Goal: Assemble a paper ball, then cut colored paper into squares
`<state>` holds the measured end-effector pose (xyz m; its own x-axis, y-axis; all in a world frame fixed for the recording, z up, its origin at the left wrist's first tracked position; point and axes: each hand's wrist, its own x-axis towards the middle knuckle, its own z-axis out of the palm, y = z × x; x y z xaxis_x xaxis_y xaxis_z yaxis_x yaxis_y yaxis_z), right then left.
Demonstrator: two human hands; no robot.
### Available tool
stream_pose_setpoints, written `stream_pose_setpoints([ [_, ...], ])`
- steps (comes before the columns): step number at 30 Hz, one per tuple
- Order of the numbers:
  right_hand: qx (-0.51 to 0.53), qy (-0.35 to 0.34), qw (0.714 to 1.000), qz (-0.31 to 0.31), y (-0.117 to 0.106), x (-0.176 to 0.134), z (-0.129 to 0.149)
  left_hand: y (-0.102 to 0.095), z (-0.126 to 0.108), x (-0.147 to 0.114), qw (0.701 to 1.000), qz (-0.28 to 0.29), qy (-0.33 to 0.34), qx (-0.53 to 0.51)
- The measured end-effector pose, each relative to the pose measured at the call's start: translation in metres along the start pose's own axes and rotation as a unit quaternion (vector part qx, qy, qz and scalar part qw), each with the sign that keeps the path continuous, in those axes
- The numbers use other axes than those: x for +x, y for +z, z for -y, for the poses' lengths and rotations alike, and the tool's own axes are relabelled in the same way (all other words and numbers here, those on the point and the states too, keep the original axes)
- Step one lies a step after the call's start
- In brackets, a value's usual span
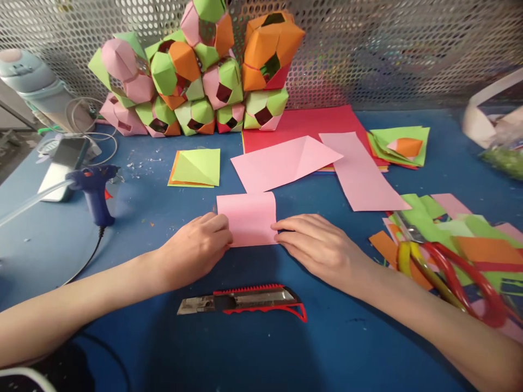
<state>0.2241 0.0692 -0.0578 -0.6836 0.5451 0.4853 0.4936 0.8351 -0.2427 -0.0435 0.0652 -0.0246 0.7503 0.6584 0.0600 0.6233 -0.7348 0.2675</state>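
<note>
Pink sheet [251, 220] part-hidden by left hand [202, 245]; white object [474, 115] cropped (right edge).

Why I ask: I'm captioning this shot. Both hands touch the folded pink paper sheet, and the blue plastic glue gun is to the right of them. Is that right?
Not quite: the head view shows the blue plastic glue gun to the left, not right, of the left hand and right hand. Both do touch the folded pink paper sheet.

I'd say a hand could pass over bare table [229, 356] at bottom centre, but the knife [257, 298] lies across lower centre, scissors [445, 267] and scraps [486, 249] crowd the right, the glue gun [98, 198] blocks mid-left, and stacked paper shapes [186, 61] wall off upper left.
</note>
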Motion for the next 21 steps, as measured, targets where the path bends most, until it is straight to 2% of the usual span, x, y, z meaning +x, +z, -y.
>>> stream_pose_setpoints([
  [8, 0.002, 0.0, 1.0, -0.015, 0.0006, 0.0015, 0.0019, 0.008, 0.0024, -0.0053, 0.999, -0.039, -0.003, 0.003],
  [21, 0.0, -0.02, 1.0, 0.013, -0.0024, -0.0011, -0.0037, 0.0081, -0.0005, -0.0061, 0.999, -0.03, -0.004, 0.031],
])
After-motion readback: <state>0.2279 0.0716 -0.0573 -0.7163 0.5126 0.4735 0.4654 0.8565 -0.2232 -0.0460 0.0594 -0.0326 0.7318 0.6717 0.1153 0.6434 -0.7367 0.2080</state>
